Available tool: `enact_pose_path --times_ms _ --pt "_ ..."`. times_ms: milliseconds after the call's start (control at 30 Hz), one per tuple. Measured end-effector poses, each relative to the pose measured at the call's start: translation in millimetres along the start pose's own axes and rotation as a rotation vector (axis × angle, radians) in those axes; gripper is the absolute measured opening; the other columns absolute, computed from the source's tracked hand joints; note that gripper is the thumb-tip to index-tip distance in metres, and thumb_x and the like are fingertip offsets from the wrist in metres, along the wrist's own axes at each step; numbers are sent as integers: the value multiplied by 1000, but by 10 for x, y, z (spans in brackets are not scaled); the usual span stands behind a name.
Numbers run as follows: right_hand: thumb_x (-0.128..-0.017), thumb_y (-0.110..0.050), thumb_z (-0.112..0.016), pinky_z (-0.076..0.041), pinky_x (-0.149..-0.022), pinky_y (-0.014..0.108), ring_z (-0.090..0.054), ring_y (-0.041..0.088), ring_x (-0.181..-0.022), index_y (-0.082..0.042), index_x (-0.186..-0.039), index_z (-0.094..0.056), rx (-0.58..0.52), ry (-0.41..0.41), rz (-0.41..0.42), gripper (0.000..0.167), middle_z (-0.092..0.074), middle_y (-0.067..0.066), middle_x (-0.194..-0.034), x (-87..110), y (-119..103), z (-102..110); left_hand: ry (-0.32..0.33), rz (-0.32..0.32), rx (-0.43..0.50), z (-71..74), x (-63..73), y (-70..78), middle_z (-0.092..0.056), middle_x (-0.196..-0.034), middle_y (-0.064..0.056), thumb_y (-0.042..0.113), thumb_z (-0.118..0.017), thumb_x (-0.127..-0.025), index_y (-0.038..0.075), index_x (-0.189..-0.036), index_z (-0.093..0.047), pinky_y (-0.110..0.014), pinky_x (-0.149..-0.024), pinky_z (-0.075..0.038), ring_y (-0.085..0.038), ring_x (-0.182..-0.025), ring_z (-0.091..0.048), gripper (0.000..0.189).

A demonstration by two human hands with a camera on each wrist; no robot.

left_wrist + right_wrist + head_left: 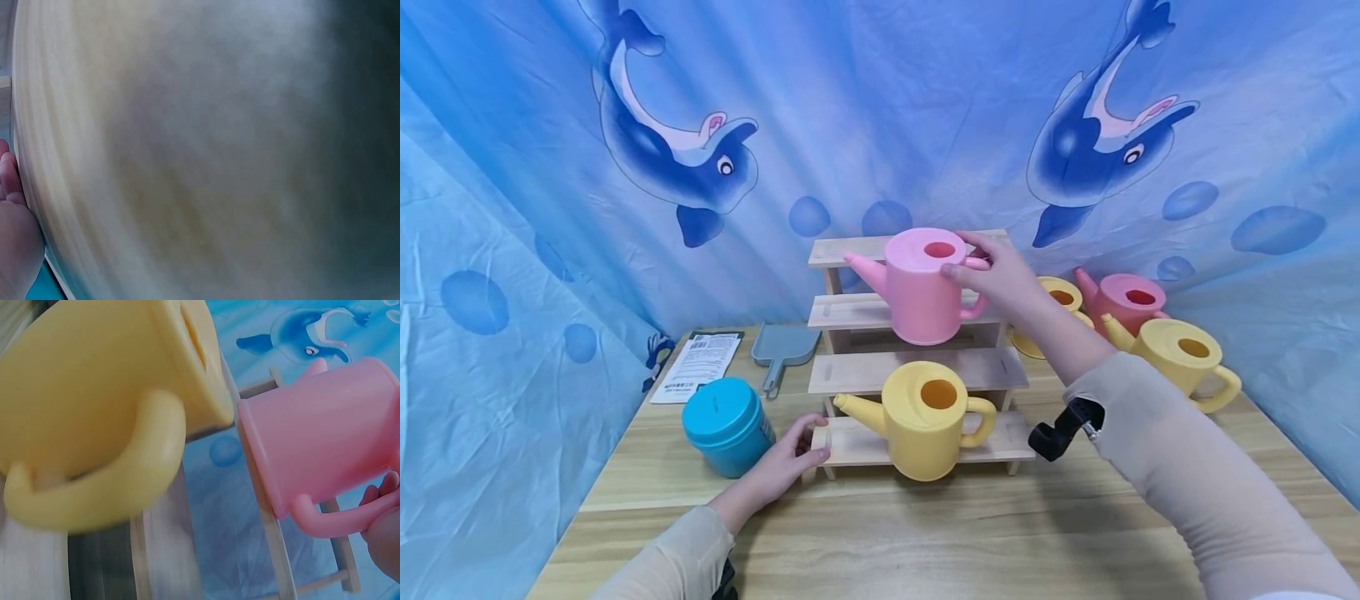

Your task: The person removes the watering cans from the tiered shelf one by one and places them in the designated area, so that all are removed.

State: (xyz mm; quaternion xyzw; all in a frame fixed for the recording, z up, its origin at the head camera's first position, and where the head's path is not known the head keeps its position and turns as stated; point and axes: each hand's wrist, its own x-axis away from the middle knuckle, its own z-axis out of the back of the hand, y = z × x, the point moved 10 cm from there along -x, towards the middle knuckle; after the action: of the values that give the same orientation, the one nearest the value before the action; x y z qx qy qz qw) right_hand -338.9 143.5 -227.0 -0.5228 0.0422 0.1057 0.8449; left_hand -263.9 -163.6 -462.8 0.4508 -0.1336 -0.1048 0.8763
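Note:
My right hand (pixel 1002 271) grips a pink watering can (pixel 923 302) by the top of its handle, its spout toward the left. The can is upright and overlaps the second-highest step of a wooden tiered stand (pixel 855 372) in the head view. In the right wrist view, the base of the pink can (pixel 319 440) is right at a step's edge. On the lowest step stands a yellow watering can (pixel 922 437), its spout also leftward. At that step's left end my left hand (pixel 784 461) holds the board between thumb and fingers.
Right of the stand are two more yellow watering cans, the nearer one (pixel 1176 358) in front, and another pink watering can (pixel 1123 300). To the left stand a blue lidded tub (pixel 722 421), a grey dustpan (pixel 784 343) and a printed packet (pixel 697 367). A dolphin-print curtain (pixel 880 117) hangs behind.

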Motion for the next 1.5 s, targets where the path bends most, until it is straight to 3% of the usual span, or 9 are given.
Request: enact_pose_path --times_ms 167,300,467,700,867,1100,1400,1500 --pt "-84 -40 -68 -50 -79 40 -47 23 -102 -23 -142 -41 1 45 6 66 -50 10 -109 65 70 188 -2 14 -8 12 -6 -13 -47 -108 -6 40 -60 -90 26 -129 -41 -38 -82 -38 -21 -97 -44 45" --pt "-84 -42 -67 -46 -85 34 -47 21 -108 -23 -143 -39 16 63 -10 68 -50 7 -120 119 144 326 -8 6 -8 4 -15 -22 -48 -107 -7 41 -59 -90 26 -129 -41 -37 -81 -38 -21 -96 -45 46" --pt "-84 -46 -66 -42 -89 37 -45 22 -110 -23 -144 -37 52 62 -29 71 -49 7 -125 171 211 463 -8 14 -11 11 -11 -41 -47 -106 -6 42 -59 -90 26 -129 -41 -37 -80 -38 -21 -96 -45 46" --pt "-86 -46 -63 -47 -72 25 -49 22 -96 -26 -144 -36 73 95 -50 67 -49 5 -123 274 322 715 5 -3 -22 52 -19 -6 -47 -103 -7 39 -60 -90 24 -128 -42 -37 -79 -37 -22 -94 -45 44" --pt "-88 -43 -61 -49 -71 19 -49 21 -100 -26 -145 -34 72 109 -60 65 -46 8 -127 360 439 908 -3 -3 0 27 -20 -36 -47 -102 -7 41 -60 -89 27 -127 -41 -36 -78 -37 -22 -93 -44 44" --pt "-91 -35 -60 -51 -69 21 -47 17 -98 -18 -146 -33 7 127 -40 63 -43 6 -121 471 555 1155 -8 -1 -2 6 -17 -51 -46 -103 -7 41 -59 -90 26 -128 -41 -36 -77 -37 -22 -93 -44 45" --pt "-93 -35 -57 -49 -67 17 -44 15 -97 -16 -146 -33 23 192 -52 61 -43 -2 -116 604 744 1454 6 5 -5 5 -23 -58 -47 -103 -7 32 -58 -92 20 -129 -40 -36 -77 -37 -22 -93 -44 42" --pt "-91 -31 -59 -50 -65 18 -46 15 -93 -16 -145 -34 -106 219 -57 61 -43 -2 -113 656 835 1531 7 5 -5 9 -19 -46 -47 -104 -7 34 -59 -92 22 -129 -41 -36 -77 -37 -21 -93 -44 43"
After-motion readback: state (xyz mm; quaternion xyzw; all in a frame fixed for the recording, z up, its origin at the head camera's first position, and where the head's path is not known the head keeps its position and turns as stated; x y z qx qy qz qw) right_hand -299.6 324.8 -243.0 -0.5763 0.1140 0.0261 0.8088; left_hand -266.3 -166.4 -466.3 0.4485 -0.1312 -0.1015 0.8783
